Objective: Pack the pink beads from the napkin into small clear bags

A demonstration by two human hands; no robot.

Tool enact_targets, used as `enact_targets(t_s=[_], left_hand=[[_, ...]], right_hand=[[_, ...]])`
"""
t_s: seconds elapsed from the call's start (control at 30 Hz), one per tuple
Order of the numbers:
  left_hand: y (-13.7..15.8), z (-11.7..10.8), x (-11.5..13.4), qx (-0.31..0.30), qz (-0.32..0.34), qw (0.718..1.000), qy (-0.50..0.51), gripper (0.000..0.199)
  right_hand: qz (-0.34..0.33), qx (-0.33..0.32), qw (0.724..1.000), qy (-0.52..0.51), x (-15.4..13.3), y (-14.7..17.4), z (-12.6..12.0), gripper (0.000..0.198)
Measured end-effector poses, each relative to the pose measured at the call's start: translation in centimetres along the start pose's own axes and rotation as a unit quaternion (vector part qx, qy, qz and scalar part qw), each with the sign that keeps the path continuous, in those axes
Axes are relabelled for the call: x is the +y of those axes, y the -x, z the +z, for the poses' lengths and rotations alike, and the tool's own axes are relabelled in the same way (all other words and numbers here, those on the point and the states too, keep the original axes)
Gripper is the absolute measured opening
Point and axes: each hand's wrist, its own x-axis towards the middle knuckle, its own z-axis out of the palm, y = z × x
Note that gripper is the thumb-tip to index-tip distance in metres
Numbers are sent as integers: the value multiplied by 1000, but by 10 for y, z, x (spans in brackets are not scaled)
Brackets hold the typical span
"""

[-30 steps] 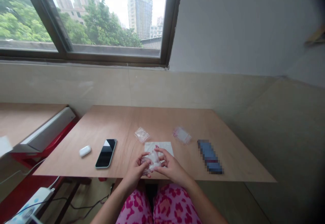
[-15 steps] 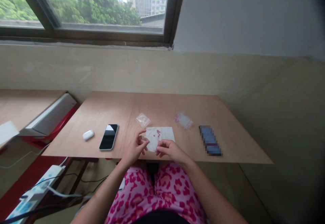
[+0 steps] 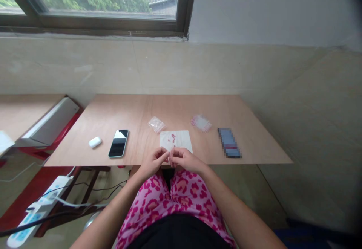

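Note:
My left hand (image 3: 155, 161) and my right hand (image 3: 187, 160) meet at the near edge of the table, fingertips touching or almost touching. Thumb and fingers are closed in a pinch on each hand. Whatever lies between them is too small or too hidden to name. Just beyond the fingers is a white sheet (image 3: 183, 139), partly covered by my hands. Several small red pieces (image 3: 173, 137) are scattered on it. Behind the sheet, a clear plastic bag (image 3: 156, 124) lies to the left and a stack of clear bags with pink edges (image 3: 201, 123) to the right.
On the wooden table (image 3: 135, 107) are a phone (image 3: 118, 143) and a white earbud case (image 3: 95, 142) at left. A pixelated dark phone-like object (image 3: 229, 142) lies at right. Below left, a power strip (image 3: 42, 207) with cables rests on a red bench (image 3: 25, 200).
My hands have come together from either side of the sheet, so their fingertips now meet at its near edge. The view has tilted down, and the table things look unmoved.

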Motion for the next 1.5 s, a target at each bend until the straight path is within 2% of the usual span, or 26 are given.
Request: enact_targets(t_s=[0.1, 0.2, 0.43, 0.7, 0.9, 1.0, 1.2, 1.37, 1.5], left_hand=[[1, 6, -2, -52, -31, 996, 71, 34], [0, 5, -7, -54, -50, 993, 95, 33], [-1, -1, -9, -33, -42, 998, 38, 28], [-1, -1, -12, -26, -19, 999, -36, 28], [2, 0, -3, -35, -3, 998, -47, 26], [3, 0, 2, -39, 1, 998, -48, 27], [5, 5, 9, -50, -20, 994, -100, 26], [5, 8, 7, -12, 6, 985, -175, 21], [4, 6, 4, -1, 8, 982, -190, 18]], right_hand=[[-12, -21, 999, 31, 0, 2, 5, 19], [-20, -30, 997, 74, -3, 3, 6, 21], [-5, -15, 996, 93, -3, 1, 5, 27], [-16, 58, 988, 139, 10, 0, 5, 25], [-38, 80, 985, 147, 17, 1, 6, 17], [-33, 80, 985, 146, 20, 2, 7, 18], [-49, 95, 975, 197, 24, 2, 6, 8], [-65, 108, 966, 227, 20, 2, 13, 8], [-90, 129, 956, 249, 15, 3, 20, 13]])
